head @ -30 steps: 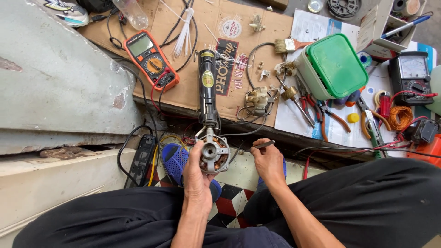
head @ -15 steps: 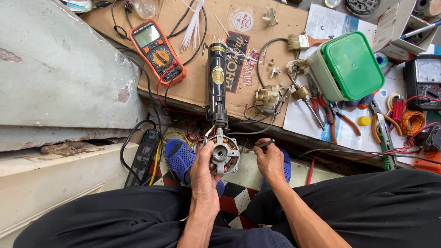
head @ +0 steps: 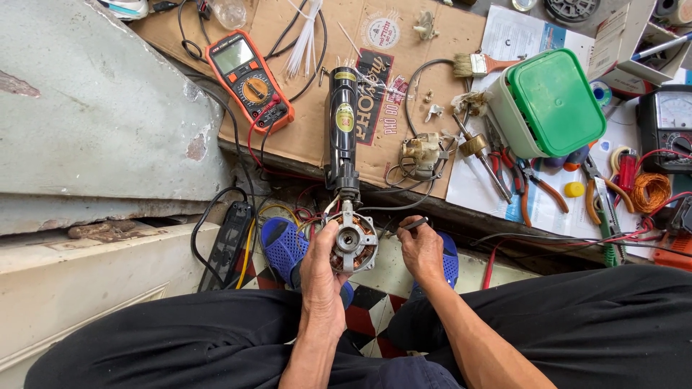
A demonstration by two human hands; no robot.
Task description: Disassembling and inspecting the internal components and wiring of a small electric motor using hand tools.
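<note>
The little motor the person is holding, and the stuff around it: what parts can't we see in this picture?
Head view only:
- The motor: its left side and back are covered by the left hand.
- The thin tool in the right hand: its tip is too small to make out, and the fingers hide the handle.
- The green-lidded box: the shut lid hides its inside.
- The meter at the right: cut off by the picture's edge.

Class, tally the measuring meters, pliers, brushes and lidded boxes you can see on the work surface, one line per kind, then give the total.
Meters: 2 (orange digital multimeter, black dial meter)
Pliers: 2 (orange-handled pliers, red-handled pliers)
Brushes: 1 (paintbrush)
Lidded boxes: 1 (green-lidded box)
Total: 6
</note>
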